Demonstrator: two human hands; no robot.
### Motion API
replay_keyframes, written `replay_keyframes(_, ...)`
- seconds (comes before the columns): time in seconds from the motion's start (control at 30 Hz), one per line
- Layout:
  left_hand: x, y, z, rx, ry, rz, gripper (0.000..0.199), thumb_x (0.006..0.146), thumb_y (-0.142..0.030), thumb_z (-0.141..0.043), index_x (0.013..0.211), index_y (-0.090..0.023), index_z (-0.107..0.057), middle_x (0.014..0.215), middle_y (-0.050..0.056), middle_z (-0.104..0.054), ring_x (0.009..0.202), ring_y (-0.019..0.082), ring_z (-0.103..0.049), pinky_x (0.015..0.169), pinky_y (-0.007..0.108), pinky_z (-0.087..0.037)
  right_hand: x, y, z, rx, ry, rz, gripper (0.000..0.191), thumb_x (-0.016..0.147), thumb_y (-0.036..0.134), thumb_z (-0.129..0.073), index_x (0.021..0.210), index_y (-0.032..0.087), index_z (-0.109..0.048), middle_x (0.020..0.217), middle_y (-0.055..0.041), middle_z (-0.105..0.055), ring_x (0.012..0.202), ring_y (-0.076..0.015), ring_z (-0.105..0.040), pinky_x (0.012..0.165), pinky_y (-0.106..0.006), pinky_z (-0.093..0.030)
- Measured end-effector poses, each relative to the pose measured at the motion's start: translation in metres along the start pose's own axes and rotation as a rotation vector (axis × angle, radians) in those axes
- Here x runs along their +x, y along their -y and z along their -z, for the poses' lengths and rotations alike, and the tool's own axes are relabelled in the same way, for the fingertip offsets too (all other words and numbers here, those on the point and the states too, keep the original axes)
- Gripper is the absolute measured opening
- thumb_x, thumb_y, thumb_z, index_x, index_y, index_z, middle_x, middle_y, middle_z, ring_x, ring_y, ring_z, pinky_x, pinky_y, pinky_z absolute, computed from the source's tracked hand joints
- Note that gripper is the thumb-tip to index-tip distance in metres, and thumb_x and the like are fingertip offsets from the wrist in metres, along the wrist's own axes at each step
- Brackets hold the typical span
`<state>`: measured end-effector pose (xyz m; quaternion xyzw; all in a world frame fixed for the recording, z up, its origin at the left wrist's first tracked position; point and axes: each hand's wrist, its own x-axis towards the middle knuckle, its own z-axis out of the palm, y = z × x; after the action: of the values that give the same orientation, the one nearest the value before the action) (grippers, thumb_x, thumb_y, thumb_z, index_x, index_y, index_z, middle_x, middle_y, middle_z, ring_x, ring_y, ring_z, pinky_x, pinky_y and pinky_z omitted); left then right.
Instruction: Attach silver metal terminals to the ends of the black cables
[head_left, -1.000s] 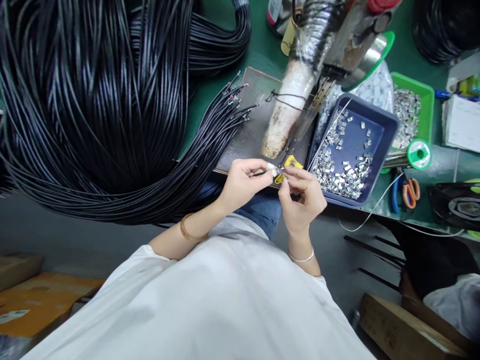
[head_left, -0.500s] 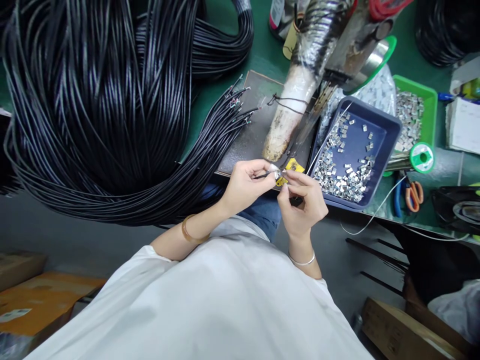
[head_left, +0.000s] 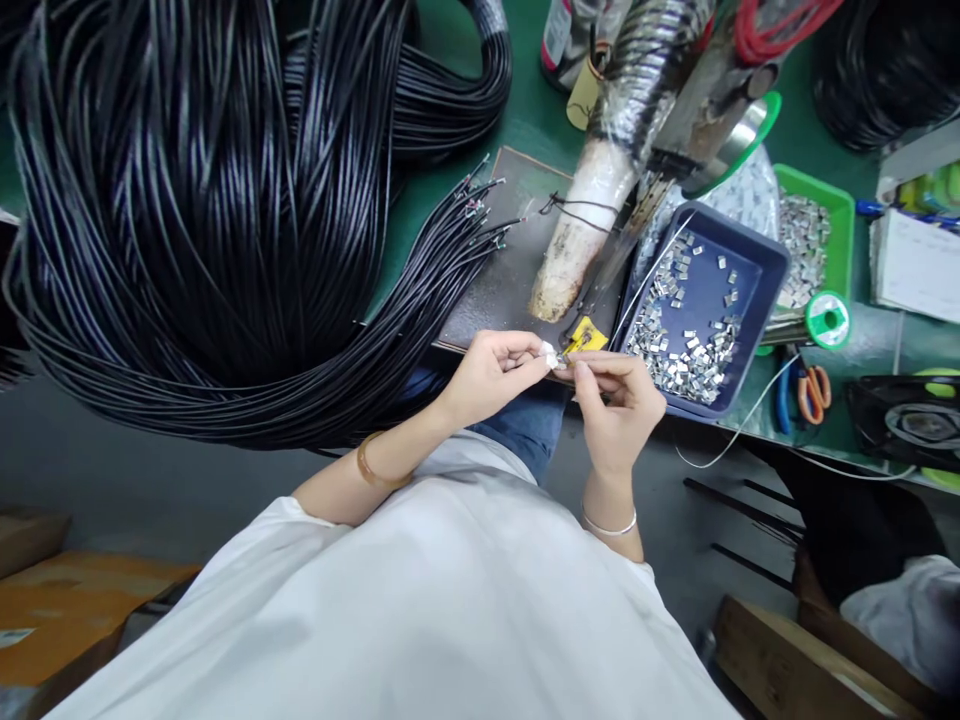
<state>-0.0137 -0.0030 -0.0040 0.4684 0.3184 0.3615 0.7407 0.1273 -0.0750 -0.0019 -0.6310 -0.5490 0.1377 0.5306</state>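
Observation:
My left hand (head_left: 499, 375) is closed in a pinch at the table's front edge, white wrapping on a fingertip. The black cable seen in it a moment ago is now mostly hidden by the fingers. Just right of it, my right hand (head_left: 621, 405) pinches at the same spot, thumb against forefinger. A tiny pale, shiny piece shows between the two hands; whether it is wire ends or a metal connector I cannot tell. Right behind the fingertips lies a yellow piece (head_left: 589, 336), under the tip of a soldering iron (head_left: 600, 285). The blue tray (head_left: 757, 245) of small metal connector shells (head_left: 694, 365) stands beside my right hand.
A large bundle of black cables (head_left: 202, 220) covers the left, its stripped ends (head_left: 480, 215) on a dark board (head_left: 517, 200). A white-wrapped hose (head_left: 577, 225) hangs over the board. Right are a green tray (head_left: 840, 220), a solder spool (head_left: 828, 318) and orange-and-blue pliers (head_left: 814, 393).
My right hand has shifted slightly right and its fingers lie flatter. The cable in my left fingers has become hidden. The view has shifted a little.

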Motion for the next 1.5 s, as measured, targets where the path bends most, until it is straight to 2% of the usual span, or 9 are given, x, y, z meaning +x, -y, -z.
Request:
replay_keyframes(0.2, -0.004, -0.006, 0.003, -0.008, 0.18, 0.092, 0.019, 0.069, -0.024, -0.078, 0.068, -0.01, -0.066, 0.054, -0.006, -0.046, 0.052, 0.004, -0.035, 0.048, 0.018, -0.027, 0.006, 0.008, 0.015, -0.105, 0.148, 0.326, 0.016, 0.081, 0.009, -0.07, 0.085, 0.023, -0.065, 0.097, -0.0006, -0.077, 0.081, -0.0126, -0.073, 0.059, -0.023, -0.055)
replay_keyframes(0.27, -0.005, -0.005, 0.002, -0.016, 0.169, 0.092, 0.021, 0.069, -0.025, -0.08, 0.067, -0.01, -0.066, 0.053, -0.007, -0.043, 0.052, 0.004, -0.033, 0.048, 0.018, -0.025, 0.005, 0.009, 0.014, -0.099, 0.162, 0.298, 0.015, 0.082, 0.009, -0.069, 0.086, 0.023, -0.065, 0.092, -0.0002, -0.077, 0.078, -0.0124, -0.073, 0.055, -0.022, -0.053)
replay_keyframes(0.37, -0.006, -0.002, 0.0, -0.029, 0.11, 0.067, 0.018, 0.07, -0.025, -0.079, 0.071, -0.011, -0.068, 0.051, -0.008, -0.042, 0.049, 0.004, -0.031, 0.048, 0.018, -0.026, 0.001, 0.005, 0.008, -0.009, 0.065, 0.215, 0.013, 0.082, 0.011, -0.069, 0.086, 0.022, -0.065, 0.084, 0.0011, -0.076, 0.075, -0.0129, -0.073, 0.056, -0.023, -0.054)
replay_keyframes(0.53, -0.005, 0.002, -0.002, -0.004, 0.005, -0.029, 0.013, 0.074, -0.024, -0.072, 0.071, -0.012, -0.071, 0.067, 0.0, -0.066, 0.062, 0.008, -0.055, 0.062, 0.02, -0.044, -0.006, -0.004, -0.001, -0.052, -0.113, 0.147, 0.007, 0.085, 0.015, -0.068, 0.088, 0.021, -0.065, 0.094, -0.0013, -0.075, 0.077, -0.013, -0.073, 0.057, -0.023, -0.057)
replay_keyframes(0.63, -0.003, 0.004, -0.002, 0.022, -0.027, -0.05, 0.013, 0.075, -0.025, -0.071, 0.072, -0.012, -0.072, 0.072, 0.002, -0.07, 0.067, 0.01, -0.06, 0.068, 0.02, -0.049, -0.008, -0.005, -0.005, -0.142, -0.084, 0.132, 0.006, 0.085, 0.016, -0.068, 0.089, 0.021, -0.066, 0.099, -0.0022, -0.075, 0.084, -0.0129, -0.073, 0.057, -0.021, -0.055)
replay_keyframes(0.77, 0.0, 0.008, -0.002, 0.033, -0.042, -0.085, 0.014, 0.077, -0.027, -0.07, 0.076, -0.013, -0.072, 0.075, 0.002, -0.071, 0.071, 0.01, -0.062, 0.071, 0.02, -0.05, -0.007, -0.006, -0.008, -0.217, -0.072, 0.231, 0.01, 0.085, 0.014, -0.067, 0.091, 0.022, -0.067, 0.1, -0.0017, -0.076, 0.086, -0.0124, -0.073, 0.055, -0.02, -0.053)
replay_keyframes(1.03, 0.003, 0.002, -0.006, -0.013, -0.074, -0.067, 0.018, 0.076, -0.029, -0.073, 0.074, -0.012, -0.068, 0.058, -0.005, -0.057, 0.052, 0.004, -0.045, 0.055, 0.017, -0.04, -0.004, -0.009, -0.011, -0.252, -0.107, 0.288, 0.01, 0.085, 0.015, -0.067, 0.092, 0.023, -0.066, 0.101, -0.0009, -0.076, 0.083, -0.0123, -0.072, 0.054, -0.022, -0.053)
replay_keyframes(1.27, 0.006, 0.001, -0.009, -0.02, -0.108, -0.087, 0.014, 0.073, -0.026, -0.075, 0.072, -0.013, -0.07, 0.056, -0.005, -0.056, 0.049, 0.004, -0.043, 0.052, 0.017, -0.04, -0.001, -0.01, -0.013, -0.212, -0.102, 0.277, 0.016, 0.083, 0.012, -0.069, 0.093, 0.024, -0.067, 0.1, -0.0002, -0.076, 0.086, -0.0124, -0.072, 0.055, -0.021, -0.054)
replay_keyframes(1.5, 0.007, -0.004, -0.008, -0.006, -0.135, -0.079, 0.01, 0.071, -0.023, -0.076, 0.07, -0.013, -0.073, 0.06, -0.002, -0.063, 0.053, 0.005, -0.05, 0.054, 0.016, -0.043, 0.002, -0.008, -0.012, -0.245, -0.123, 0.314, 0.018, 0.083, 0.012, -0.07, 0.096, 0.026, -0.068, 0.103, 0.0001, -0.075, 0.09, -0.0146, -0.073, 0.067, -0.027, -0.061)
